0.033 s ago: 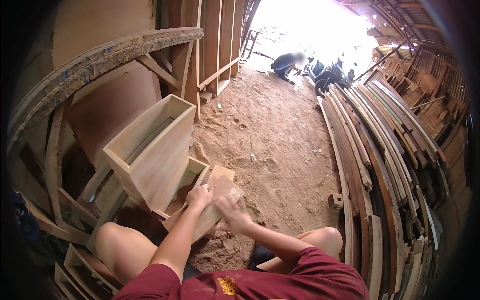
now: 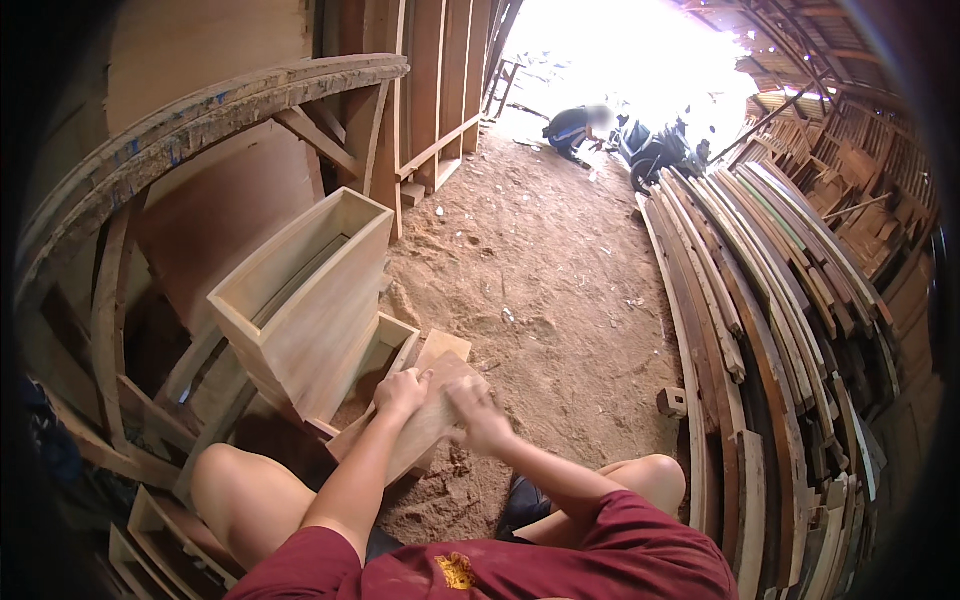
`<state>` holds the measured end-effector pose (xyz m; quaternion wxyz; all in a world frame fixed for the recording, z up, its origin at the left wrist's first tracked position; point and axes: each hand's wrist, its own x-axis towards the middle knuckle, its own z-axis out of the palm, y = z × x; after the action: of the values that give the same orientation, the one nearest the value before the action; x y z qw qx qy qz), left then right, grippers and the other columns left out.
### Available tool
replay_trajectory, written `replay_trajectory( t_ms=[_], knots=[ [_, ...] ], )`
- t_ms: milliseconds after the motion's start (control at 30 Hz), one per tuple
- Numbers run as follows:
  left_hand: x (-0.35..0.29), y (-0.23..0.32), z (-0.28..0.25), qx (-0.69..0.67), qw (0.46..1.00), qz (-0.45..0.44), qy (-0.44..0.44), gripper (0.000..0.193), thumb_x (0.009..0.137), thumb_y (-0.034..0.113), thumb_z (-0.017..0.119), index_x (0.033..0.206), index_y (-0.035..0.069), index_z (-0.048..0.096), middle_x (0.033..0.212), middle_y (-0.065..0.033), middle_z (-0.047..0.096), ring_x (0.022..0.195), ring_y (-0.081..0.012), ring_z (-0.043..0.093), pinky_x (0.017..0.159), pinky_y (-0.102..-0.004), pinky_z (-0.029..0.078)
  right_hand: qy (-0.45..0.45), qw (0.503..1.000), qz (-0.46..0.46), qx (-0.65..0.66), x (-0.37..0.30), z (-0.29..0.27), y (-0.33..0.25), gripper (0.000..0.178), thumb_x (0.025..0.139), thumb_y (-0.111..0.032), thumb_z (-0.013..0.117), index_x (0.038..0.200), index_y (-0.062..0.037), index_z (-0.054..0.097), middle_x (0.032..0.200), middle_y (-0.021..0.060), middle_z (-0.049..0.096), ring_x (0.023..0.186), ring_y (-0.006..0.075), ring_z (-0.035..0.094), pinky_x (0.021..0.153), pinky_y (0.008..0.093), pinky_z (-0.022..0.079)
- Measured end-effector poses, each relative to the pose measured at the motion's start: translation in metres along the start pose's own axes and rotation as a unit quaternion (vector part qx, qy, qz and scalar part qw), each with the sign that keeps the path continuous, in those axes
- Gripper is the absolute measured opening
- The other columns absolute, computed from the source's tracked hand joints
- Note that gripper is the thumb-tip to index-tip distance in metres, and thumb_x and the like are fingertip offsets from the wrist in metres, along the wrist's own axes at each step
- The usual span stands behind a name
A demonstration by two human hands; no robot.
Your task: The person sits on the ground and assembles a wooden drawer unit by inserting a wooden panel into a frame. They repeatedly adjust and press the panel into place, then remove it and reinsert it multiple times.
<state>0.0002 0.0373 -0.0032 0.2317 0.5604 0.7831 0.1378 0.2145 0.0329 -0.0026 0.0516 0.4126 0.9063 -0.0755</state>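
Between my knees lies a pale wooden box-like piece (image 2: 420,437), tilted, its broad side facing up. My left hand (image 2: 402,392) is closed over its left edge and holds it steady. On the upper right part of the same piece rests my right hand (image 2: 478,415), smeared by motion. Its fingers are blurred, so I cannot make out whether anything is under them. A flat light board (image 2: 446,344) sticks out beyond the far end of the piece. Just left of my left hand stands an open wooden box (image 2: 392,350).
A taller open-topped wooden box (image 2: 315,300) stands at the left, beside a curved wooden frame (image 2: 230,110). Long stacked planks (image 2: 760,380) line the right side. Sandy ground (image 2: 560,270) runs toward a parked motorcycle (image 2: 660,150) and a crouching person (image 2: 575,130).
My right hand has shifted slightly away from me and to the right along the wooden piece. My left hand stays in place.
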Motion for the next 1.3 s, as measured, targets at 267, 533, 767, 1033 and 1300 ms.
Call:
replay_trajectory(
  t_ms=[267, 533, 767, 1033, 1300],
  knots=[
    [-0.005, -0.006, -0.005, -0.005, 1.0, -0.021, -0.011, 0.058, 0.104, 0.06, 0.041, 0.124, 0.014, 0.071, 0.12, -0.0189, 0.074, 0.114, -0.0362, 0.07, 0.096, -0.0513, 0.055, -0.035, 0.985, -0.165, -0.049, -0.031, 0.009, -0.068, 0.106, 0.093, -0.081, 0.043, 0.168, -0.0121, 0.011, 0.174, 0.0127, 0.014, 0.16, 0.0412, 0.003, 0.124, 0.0656, -0.003],
    [-0.003, 0.001, 0.002, -0.008, 1.0, -0.008, -0.014, 0.057, 0.105, 0.059, 0.041, 0.123, 0.014, 0.071, 0.121, -0.0186, 0.073, 0.115, -0.0371, 0.069, 0.097, -0.0505, 0.055, 0.057, 0.998, 0.024, -0.009, 0.005, 0.014, 0.021, 0.104, 0.093, -0.078, 0.046, 0.166, -0.01, 0.017, 0.173, 0.0147, 0.018, 0.16, 0.04, 0.007, 0.125, 0.0655, -0.004],
    [-0.002, -0.01, 0.0, -0.014, 1.0, -0.02, -0.001, 0.056, 0.105, 0.058, 0.041, 0.125, 0.016, 0.072, 0.12, -0.0198, 0.073, 0.115, -0.0377, 0.07, 0.097, -0.05, 0.055, -0.017, 0.99, -0.137, -0.044, -0.017, 0.003, -0.042, 0.101, 0.095, -0.076, 0.044, 0.167, -0.0119, 0.012, 0.174, 0.0143, 0.014, 0.16, 0.0406, 0.005, 0.125, 0.0648, -0.003],
    [-0.003, -0.001, 0.0, -0.007, 1.0, -0.008, 0.0, 0.056, 0.105, 0.058, 0.041, 0.115, 0.012, 0.073, 0.116, -0.0197, 0.074, 0.111, -0.038, 0.071, 0.094, -0.0514, 0.055, 0.027, 0.999, -0.018, -0.002, -0.008, 0.018, -0.016, 0.107, 0.092, -0.084, 0.038, 0.168, -0.0124, 0.012, 0.174, 0.0131, 0.013, 0.16, 0.0395, 0.005, 0.125, 0.0663, 0.0],
    [0.0, -0.003, 0.004, -0.011, 1.0, 0.003, -0.001, 0.056, 0.105, 0.058, 0.041, 0.116, 0.013, 0.073, 0.115, -0.0198, 0.074, 0.111, -0.0376, 0.071, 0.095, -0.0509, 0.055, -0.002, 0.999, 0.041, -0.004, 0.006, 0.0, 0.01, 0.105, 0.093, -0.081, 0.045, 0.168, -0.0176, 0.007, 0.174, 0.0127, 0.013, 0.16, 0.0386, 0.001, 0.124, 0.0659, -0.005]
  ],
)
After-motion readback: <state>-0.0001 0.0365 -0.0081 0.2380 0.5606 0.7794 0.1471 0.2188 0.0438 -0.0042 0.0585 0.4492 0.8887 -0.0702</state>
